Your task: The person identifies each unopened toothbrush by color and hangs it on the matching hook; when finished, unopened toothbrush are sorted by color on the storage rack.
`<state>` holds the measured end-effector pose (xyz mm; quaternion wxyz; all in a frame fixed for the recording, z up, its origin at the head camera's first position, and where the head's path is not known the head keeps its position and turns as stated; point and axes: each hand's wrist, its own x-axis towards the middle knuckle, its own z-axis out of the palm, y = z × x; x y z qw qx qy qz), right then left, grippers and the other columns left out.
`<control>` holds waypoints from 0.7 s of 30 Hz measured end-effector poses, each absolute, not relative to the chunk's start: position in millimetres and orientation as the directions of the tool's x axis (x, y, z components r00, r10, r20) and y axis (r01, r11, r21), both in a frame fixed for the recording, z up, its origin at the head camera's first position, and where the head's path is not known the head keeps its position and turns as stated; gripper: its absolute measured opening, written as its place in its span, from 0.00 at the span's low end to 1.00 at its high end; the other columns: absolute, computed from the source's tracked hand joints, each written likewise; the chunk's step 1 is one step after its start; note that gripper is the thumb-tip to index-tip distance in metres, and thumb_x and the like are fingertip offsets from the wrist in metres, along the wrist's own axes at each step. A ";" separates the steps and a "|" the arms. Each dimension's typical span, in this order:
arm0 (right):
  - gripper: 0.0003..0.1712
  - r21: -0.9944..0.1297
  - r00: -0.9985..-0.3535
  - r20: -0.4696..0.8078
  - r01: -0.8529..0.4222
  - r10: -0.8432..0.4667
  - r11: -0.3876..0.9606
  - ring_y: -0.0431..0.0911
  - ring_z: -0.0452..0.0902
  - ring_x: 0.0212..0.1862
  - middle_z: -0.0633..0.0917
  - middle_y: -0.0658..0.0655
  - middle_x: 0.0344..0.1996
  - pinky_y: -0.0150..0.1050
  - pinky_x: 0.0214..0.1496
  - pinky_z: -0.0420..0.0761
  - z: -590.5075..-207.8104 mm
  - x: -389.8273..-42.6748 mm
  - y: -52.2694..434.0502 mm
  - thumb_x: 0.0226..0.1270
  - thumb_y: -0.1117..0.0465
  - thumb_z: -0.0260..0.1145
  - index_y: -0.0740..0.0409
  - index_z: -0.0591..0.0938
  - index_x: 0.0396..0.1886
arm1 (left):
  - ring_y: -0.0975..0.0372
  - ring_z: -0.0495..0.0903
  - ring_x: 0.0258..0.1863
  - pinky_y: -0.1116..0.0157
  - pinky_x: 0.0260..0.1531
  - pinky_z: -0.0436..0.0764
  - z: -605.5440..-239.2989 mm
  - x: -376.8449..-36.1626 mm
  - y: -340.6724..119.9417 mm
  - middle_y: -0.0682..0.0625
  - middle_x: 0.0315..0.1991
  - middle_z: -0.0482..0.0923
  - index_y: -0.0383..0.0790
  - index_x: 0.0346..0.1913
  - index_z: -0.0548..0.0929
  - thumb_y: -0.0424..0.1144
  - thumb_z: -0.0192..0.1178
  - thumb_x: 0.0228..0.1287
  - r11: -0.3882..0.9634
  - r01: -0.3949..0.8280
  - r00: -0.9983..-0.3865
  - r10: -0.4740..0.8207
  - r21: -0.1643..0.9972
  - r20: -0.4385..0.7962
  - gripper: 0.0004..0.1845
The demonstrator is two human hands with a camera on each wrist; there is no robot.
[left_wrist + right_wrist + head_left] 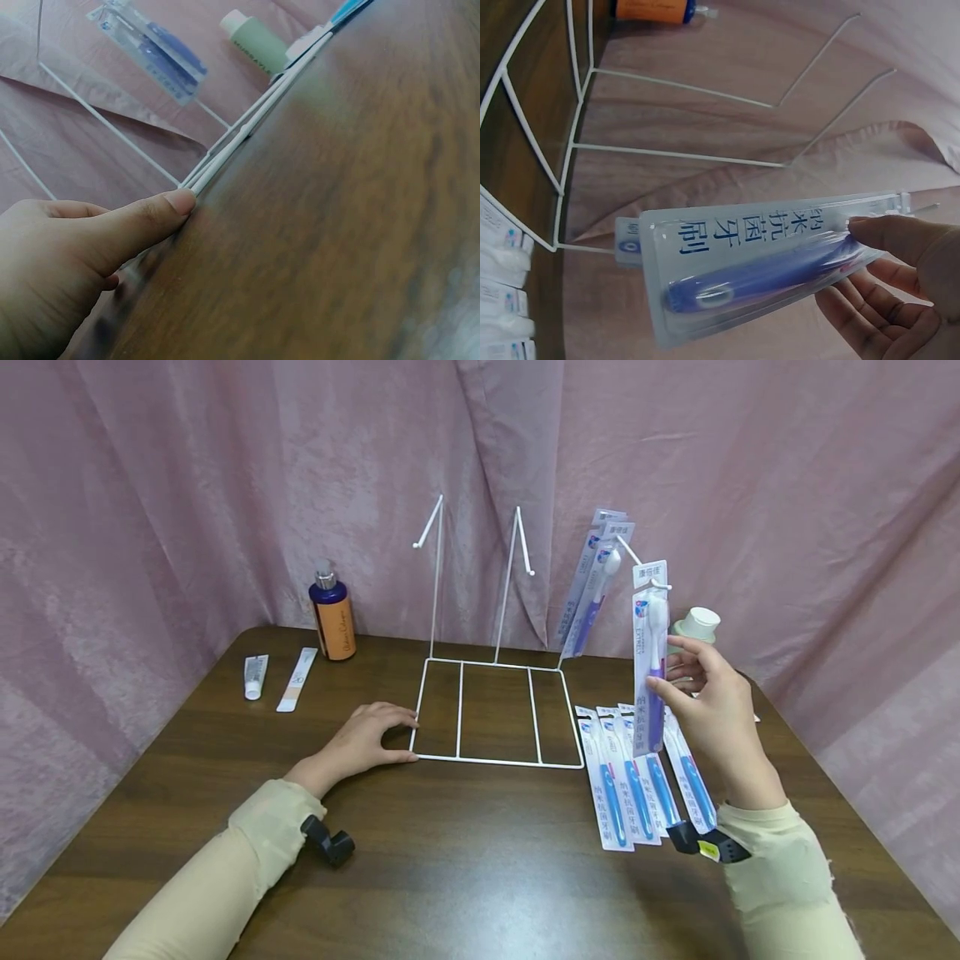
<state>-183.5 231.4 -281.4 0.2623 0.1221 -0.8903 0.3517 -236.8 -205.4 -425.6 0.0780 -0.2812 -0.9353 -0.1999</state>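
A packaged purple toothbrush (649,668) hangs upright in my right hand (712,710), pinched between thumb and fingers. Its card top is at the tip of the right hook of a white wire rack (498,761); the hook end shows in front of the card. Farther back on that hook are more packaged toothbrushes (592,589). My left hand (360,739) grips the rack's front left corner, thumb (154,221) at the front wire and fingers at the side wire. In the right wrist view, the purple handle (757,281) shows through clear plastic.
Several packaged blue toothbrushes (611,777) lie right of the rack. An orange and blue bottle (333,622), a small tube (255,677) and a flat sachet (297,680) are on the left. A green bottle (259,45) is behind my right hand. A pink curtain hangs behind.
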 end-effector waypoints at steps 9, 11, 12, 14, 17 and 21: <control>0.31 -0.598 -0.812 0.583 -0.417 0.015 0.684 0.18 0.70 0.34 0.83 0.67 0.41 0.11 0.39 0.71 -291.0 -201.9 221.4 0.59 0.67 0.70 0.64 0.72 0.63 | 0.51 0.73 0.61 0.47 0.62 0.66 -424.2 -234.9 -204.7 0.47 0.58 0.79 0.45 0.52 0.83 0.55 0.71 0.51 0.754 0.569 -0.821 0.500 0.328 0.275 0.27; 0.30 -0.599 -0.809 0.587 -0.417 0.021 0.684 0.22 0.71 0.35 0.83 0.67 0.41 0.11 0.39 0.71 -291.7 -208.7 219.0 0.59 0.66 0.70 0.65 0.73 0.62 | 0.51 0.73 0.61 0.47 0.62 0.66 -423.9 -234.7 -204.8 0.47 0.58 0.79 0.45 0.52 0.83 0.55 0.71 0.51 0.756 0.568 -0.822 0.499 0.326 0.274 0.27; 0.30 -0.601 -0.811 0.585 -0.413 0.025 0.684 0.24 0.72 0.35 0.83 0.67 0.41 0.11 0.39 0.71 -291.7 -212.1 217.8 0.59 0.66 0.70 0.65 0.73 0.62 | 0.50 0.73 0.61 0.47 0.62 0.66 -423.6 -234.5 -204.8 0.47 0.58 0.79 0.45 0.52 0.83 0.55 0.71 0.51 0.757 0.565 -0.824 0.497 0.329 0.272 0.27; 0.30 -0.601 -0.815 0.579 -0.402 0.030 0.691 0.30 0.74 0.37 0.83 0.67 0.41 0.10 0.39 0.71 -291.7 -218.7 215.5 0.60 0.66 0.70 0.65 0.73 0.62 | 0.50 0.73 0.61 0.47 0.62 0.65 -423.4 -234.4 -204.9 0.47 0.58 0.79 0.45 0.52 0.83 0.55 0.71 0.51 0.759 0.561 -0.827 0.494 0.332 0.267 0.27; 0.30 -0.613 -0.824 0.566 -0.391 0.036 0.686 0.42 0.77 0.40 0.83 0.67 0.42 0.11 0.39 0.70 -291.9 -227.8 212.6 0.61 0.65 0.69 0.66 0.72 0.62 | 0.50 0.72 0.61 0.47 0.62 0.65 -423.0 -234.0 -204.8 0.47 0.59 0.79 0.45 0.52 0.83 0.55 0.70 0.51 0.761 0.559 -0.828 0.495 0.330 0.262 0.27; 0.30 -0.635 -0.830 0.555 -0.384 0.051 0.671 0.47 0.77 0.41 0.82 0.68 0.42 0.11 0.39 0.70 -292.5 -238.4 210.0 0.61 0.66 0.69 0.67 0.71 0.62 | 0.51 0.72 0.61 0.47 0.62 0.65 -421.8 -233.4 -204.4 0.47 0.59 0.79 0.45 0.52 0.83 0.55 0.71 0.51 0.759 0.559 -0.828 0.495 0.333 0.263 0.27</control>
